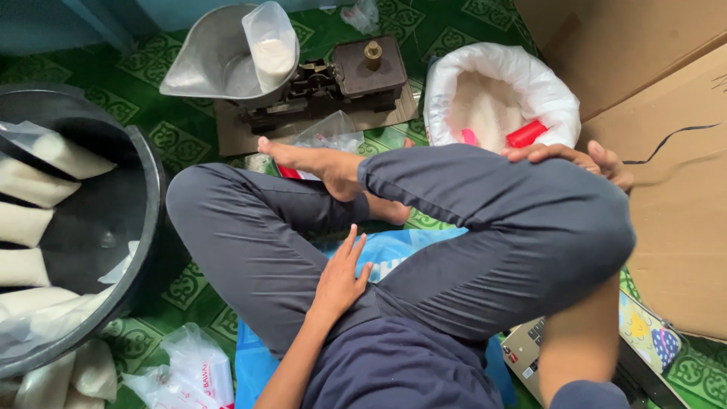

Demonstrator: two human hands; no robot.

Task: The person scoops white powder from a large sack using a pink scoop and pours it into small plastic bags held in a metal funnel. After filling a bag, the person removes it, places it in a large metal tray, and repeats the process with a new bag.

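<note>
The white sack of rice stands open on the floor just beyond the raised knee, with a red scoop lying in the grain. It looks heavy and slack, its rolled rim soft, so it is best gripped low on both sides; the scoop is light and stiff and easy to take by its body. The right hand rests open over the knee, nearest the sack and holding nothing. The left hand lies flat and empty on the inner thigh. Behind, a balance scale carries a metal pan with a thin, slippery, part-filled plastic bag. A dark tub at the left holds filled bags. The green patterned floor is crowded, with cardboard at the right
</note>
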